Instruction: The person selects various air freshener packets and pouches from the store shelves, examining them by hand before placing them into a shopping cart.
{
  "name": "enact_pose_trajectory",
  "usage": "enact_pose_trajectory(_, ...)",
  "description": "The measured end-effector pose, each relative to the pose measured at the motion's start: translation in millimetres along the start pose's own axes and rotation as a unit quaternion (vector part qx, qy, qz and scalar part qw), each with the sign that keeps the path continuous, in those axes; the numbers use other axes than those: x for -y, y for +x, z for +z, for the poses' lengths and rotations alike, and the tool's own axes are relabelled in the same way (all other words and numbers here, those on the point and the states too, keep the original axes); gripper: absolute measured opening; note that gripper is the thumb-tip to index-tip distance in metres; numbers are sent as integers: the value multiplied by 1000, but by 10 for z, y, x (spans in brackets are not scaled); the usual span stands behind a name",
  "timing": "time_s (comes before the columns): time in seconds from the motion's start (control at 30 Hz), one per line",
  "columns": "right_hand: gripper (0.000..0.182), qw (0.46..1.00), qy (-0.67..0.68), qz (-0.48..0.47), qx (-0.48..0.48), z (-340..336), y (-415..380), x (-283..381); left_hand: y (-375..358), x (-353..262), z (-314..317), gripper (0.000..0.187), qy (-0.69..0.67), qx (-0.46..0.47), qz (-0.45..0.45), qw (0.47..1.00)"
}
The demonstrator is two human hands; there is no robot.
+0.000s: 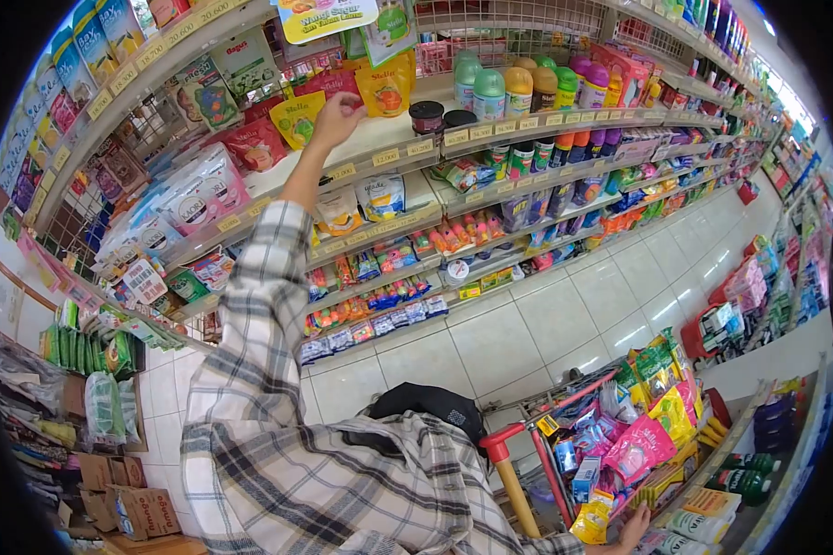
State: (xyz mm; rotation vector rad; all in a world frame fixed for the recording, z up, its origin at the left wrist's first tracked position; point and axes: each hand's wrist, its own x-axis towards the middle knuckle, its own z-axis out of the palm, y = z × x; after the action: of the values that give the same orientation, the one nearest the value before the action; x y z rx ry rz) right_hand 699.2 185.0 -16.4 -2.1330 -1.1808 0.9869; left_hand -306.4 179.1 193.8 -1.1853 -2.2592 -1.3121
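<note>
My left hand reaches up to the shelf with loosely bent fingers and nothing visible in them. Its fingertips are right by the lower left edge of an orange Stella pouch, which stands upright. Just left of the wrist is a yellow-green Stella pouch, with a red pouch farther left. At the lower right, my right hand is beside the loaded shopping cart, next to a yellow packet. Its fingers are small and partly hidden against the goods, so I cannot tell what they grip.
Dark round tins and several coloured bottles line the shelf to the right. Lower shelves hold small packs. Pink pouches fill the cart. Tiled floor runs along the aisle; cardboard boxes stand at lower left.
</note>
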Motion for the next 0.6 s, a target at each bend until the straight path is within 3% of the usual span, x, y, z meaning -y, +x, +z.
enact_pose_trajectory(0.07,59,1000,0,-26,-11,73,-198,237,286,68,32,44,36,-11,-32,999)
enact_pose_trajectory(0.17,56,997,-36,-70,-25,154,-452,557,635,281,159,50,116,-43,-9,992)
enact_pose_trajectory(0.37,52,994,-20,-88,-56,141,-538,754,947,286,421,63,103,-37,-60,992)
enact_pose_trajectory(0.47,52,990,-42,-106,-88,144,-636,887,953,147,475,63,115,-23,-87,989)
enact_pose_trajectory(0.57,51,983,-62,-123,-118,200,-749,1023,970,216,511,53,176,-61,-58,981)
enact_pose_trajectory(0.6,51,981,-67,-130,-130,185,-785,1039,942,175,460,49,189,-25,-69,979)
